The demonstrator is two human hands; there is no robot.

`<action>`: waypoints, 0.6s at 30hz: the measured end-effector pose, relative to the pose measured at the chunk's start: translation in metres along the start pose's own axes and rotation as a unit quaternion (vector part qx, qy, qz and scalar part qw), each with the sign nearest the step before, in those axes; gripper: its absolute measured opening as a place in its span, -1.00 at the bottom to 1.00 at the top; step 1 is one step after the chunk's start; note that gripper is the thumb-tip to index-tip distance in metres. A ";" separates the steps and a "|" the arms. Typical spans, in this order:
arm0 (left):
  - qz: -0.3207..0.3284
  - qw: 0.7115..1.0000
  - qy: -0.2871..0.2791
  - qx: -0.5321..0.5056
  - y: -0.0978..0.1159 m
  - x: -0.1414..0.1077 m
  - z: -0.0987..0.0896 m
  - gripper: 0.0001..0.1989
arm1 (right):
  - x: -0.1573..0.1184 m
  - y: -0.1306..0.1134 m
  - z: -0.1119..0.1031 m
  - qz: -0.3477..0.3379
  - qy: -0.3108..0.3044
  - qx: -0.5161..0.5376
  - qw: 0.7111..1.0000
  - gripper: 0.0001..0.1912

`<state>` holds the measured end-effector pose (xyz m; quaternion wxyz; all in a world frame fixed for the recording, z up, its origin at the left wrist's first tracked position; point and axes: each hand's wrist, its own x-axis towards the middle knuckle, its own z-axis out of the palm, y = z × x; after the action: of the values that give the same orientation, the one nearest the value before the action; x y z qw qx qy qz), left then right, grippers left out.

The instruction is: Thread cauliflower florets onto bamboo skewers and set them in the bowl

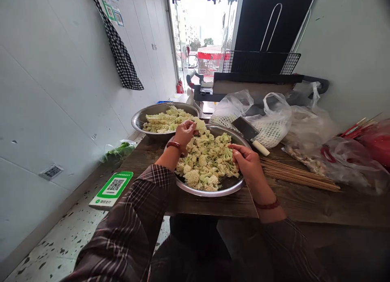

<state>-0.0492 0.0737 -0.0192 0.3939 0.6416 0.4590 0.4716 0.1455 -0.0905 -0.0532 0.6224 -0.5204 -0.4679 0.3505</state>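
Note:
My left hand (185,135) is closed on a pale cauliflower floret (199,125), held above the back rim of the near metal bowl (210,194). Many cut cauliflower pieces (202,162) fill that bowl. On its right side, my right hand (247,162) pinches a thin wooden skewer (252,194), whose tip pokes out past the fingertips and whose length runs down below the palm. The skewer tip and the floret are apart. Behind on the left, a second metal bowl (137,121) holds more cauliflower, with skewers lying across it.
A bundle of wooden skewers (300,174) lies right of the near bowl. Behind it are a cleaver (245,128) and several plastic bags (271,123). A green QR-code sign (112,188) sits at the wooden table's left edge. Bagged greens (119,150) are beside the wall.

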 end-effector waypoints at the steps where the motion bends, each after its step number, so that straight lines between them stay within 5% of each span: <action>1: -0.020 0.997 -0.022 -0.074 0.005 -0.004 0.001 -0.81 | 0.000 0.000 0.000 -0.001 0.000 0.001 1.000 -0.61; 8: -0.062 0.954 -0.159 -0.248 0.039 -0.043 0.018 -0.77 | 0.002 0.003 -0.001 -0.007 -0.001 0.017 1.000 -0.62; 13: -0.092 0.926 -0.216 -0.294 0.032 -0.063 0.030 -0.75 | 0.002 0.001 0.000 -0.004 0.023 0.027 0.999 -0.62; 18: -0.060 0.943 -0.228 -0.237 0.021 -0.068 0.035 -0.84 | 0.002 0.000 0.000 -0.007 0.028 0.031 0.999 -0.61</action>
<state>-0.0197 0.0000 -0.0251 0.6560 0.5918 0.2695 0.3832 0.1464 -0.0885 -0.0532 0.6534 -0.5073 -0.4428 0.3460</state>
